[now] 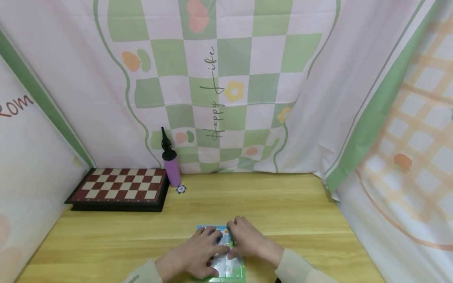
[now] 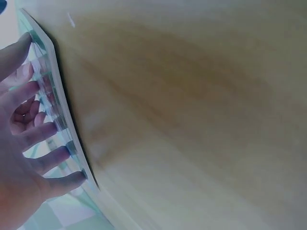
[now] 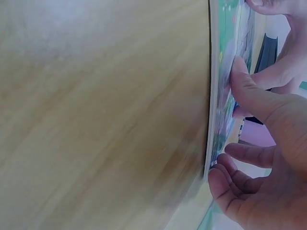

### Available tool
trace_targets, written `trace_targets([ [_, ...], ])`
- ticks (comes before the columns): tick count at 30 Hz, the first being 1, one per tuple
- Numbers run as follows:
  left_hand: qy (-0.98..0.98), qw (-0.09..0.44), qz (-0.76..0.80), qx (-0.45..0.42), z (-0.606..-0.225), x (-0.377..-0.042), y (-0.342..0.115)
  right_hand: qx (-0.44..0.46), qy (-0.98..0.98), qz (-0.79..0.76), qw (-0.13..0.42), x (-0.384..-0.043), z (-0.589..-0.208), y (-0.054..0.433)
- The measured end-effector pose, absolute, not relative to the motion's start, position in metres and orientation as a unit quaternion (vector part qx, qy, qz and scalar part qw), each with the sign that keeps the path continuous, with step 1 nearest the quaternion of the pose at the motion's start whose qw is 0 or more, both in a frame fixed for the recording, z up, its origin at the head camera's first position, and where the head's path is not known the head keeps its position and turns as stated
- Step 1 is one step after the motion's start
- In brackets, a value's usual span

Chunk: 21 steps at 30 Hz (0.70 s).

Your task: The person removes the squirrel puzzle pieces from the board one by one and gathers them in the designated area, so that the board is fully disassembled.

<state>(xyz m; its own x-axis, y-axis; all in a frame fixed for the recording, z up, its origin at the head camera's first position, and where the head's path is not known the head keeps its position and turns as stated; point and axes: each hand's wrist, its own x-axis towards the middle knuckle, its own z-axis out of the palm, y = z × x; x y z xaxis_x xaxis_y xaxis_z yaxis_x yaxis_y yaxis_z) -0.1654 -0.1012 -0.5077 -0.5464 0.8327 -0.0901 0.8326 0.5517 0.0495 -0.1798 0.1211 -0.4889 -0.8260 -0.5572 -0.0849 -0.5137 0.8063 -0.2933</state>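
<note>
A jigsaw puzzle (image 1: 226, 269) in a thin flat tray with a green and blue printed border lies on the table, partly hidden by both hands. Across its left part my left hand (image 1: 202, 251) is spread; in the left wrist view its fingertips (image 2: 60, 155) touch the puzzle's face. On the right side is my right hand (image 1: 250, 239). Its thumb (image 3: 242, 79) presses on the puzzle in the right wrist view, while the other fingers, bent, lie at the far right corner. No loose piece shows in either hand.
A folded chessboard box (image 1: 122, 184) sits at the table's back left. Beside it stands a purple hand pump (image 1: 172, 169) with a black nozzle, and a small gear-shaped disc (image 1: 181, 189) lies at its foot. Patterned curtains (image 1: 233, 59) surround the wooden table (image 1: 283, 204).
</note>
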Motion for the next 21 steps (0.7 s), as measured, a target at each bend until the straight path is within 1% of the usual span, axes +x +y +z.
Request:
trace_targets([
  [6, 0.884, 0.081, 0.003, 0.461, -0.505, -0.165, -0.1, -0.279, 0.947, -0.138, 0.084, -0.185, -0.489, 0.119],
  [10, 0.885, 0.089, 0.007, 0.457, -0.505, -0.167, -0.098, -0.276, 0.946, -0.145, 0.091, -0.19, -0.487, 0.119],
  [16, 0.885, 0.091, 0.01, 0.457, -0.508, -0.167, -0.098, -0.261, 0.944, -0.164, 0.118, -0.192, -0.485, 0.119],
  [21, 0.886, 0.072, -0.001, 0.458, -0.508, -0.165, -0.098, -0.253, 0.943, -0.175, 0.13, -0.193, -0.484, 0.119],
])
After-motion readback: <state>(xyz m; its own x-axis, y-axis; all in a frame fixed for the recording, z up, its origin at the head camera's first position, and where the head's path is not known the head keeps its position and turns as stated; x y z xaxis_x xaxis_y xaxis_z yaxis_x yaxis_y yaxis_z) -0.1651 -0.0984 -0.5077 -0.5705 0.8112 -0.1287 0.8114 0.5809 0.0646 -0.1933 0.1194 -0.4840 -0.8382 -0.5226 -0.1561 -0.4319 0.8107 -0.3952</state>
